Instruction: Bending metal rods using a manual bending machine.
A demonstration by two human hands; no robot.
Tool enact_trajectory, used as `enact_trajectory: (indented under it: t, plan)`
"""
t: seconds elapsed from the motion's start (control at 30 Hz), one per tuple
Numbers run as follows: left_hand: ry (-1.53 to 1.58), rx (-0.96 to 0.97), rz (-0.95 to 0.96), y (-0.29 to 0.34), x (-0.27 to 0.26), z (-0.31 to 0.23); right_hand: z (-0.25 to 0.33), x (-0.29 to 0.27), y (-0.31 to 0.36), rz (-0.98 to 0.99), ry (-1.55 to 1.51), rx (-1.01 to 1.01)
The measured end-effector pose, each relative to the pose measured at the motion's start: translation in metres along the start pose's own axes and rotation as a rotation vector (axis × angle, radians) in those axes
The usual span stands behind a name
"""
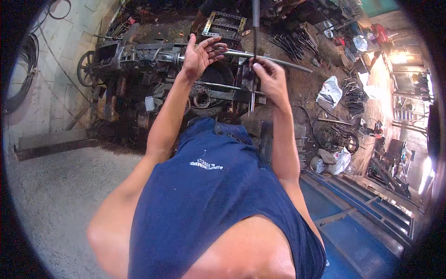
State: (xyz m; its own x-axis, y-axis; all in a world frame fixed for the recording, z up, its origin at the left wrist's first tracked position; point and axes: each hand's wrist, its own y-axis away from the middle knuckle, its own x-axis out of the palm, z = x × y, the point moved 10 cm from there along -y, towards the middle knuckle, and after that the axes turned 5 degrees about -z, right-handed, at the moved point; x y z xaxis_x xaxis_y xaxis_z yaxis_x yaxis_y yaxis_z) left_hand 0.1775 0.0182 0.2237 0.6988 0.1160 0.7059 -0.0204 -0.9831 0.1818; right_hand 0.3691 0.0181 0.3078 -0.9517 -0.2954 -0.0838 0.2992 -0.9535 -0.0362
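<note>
Arms: both bare forearms are reaching forward past the dark blue shirt (204, 162), the right one standing straighter, the left one slanting inward.
Left hand (200, 58): it is hanging spread before the machine (134, 58), palm showing, thumb pointing up, fingers curling slightly and showing dark smudges.
Right hand (272, 81): it is pinching the rod between thumb and fingers, the thumb lying uppermost.
Hands, count: two are showing.
Wheel (87, 69), count: one is standing at the machine's left end.
Pale bar (292, 66), count: one is running rightward from the machine, passing behind the right hand.
Perforated frame (211, 22), count: one is lying beyond the left hand.
Rod (255, 46), look: long, thin and straight, it is looking grey toward the top, dark along the middle; pale thin ends are showing below, whether of one piece I cannot tell.
Rod, place: it is crossing in front of the pale bar, extending above and below the right hand.
</note>
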Motion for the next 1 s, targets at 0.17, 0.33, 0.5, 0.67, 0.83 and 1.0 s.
enact_trajectory:
  t: [0.17,0.33,0.5,0.67,0.83,1.0]
  plan:
    - [0.085,0.043,-0.04,0.004,-0.023,-0.008,0.037,-0.061,-0.007,-0.342,-0.343,-0.035]
    - [0.298,0.076,-0.003,0.009,-0.024,-0.009,0.054,-0.091,-0.007,-0.449,-0.651,-0.083]
    - [0.461,0.096,0.022,0.015,0.003,-0.006,0.042,-0.096,-0.007,-0.501,-0.843,-0.058]
    - [0.535,0.07,0.044,0.016,0.017,0.001,0.022,-0.09,-0.002,-0.601,-0.904,-0.016]
    - [0.541,0.05,0.065,0.015,0.021,0.007,0.009,-0.09,0.001,-0.654,-0.905,0.021]
    - [0.517,0.037,0.044,0.018,0.017,0.011,0.0,-0.086,0.005,-0.678,-0.891,0.059]
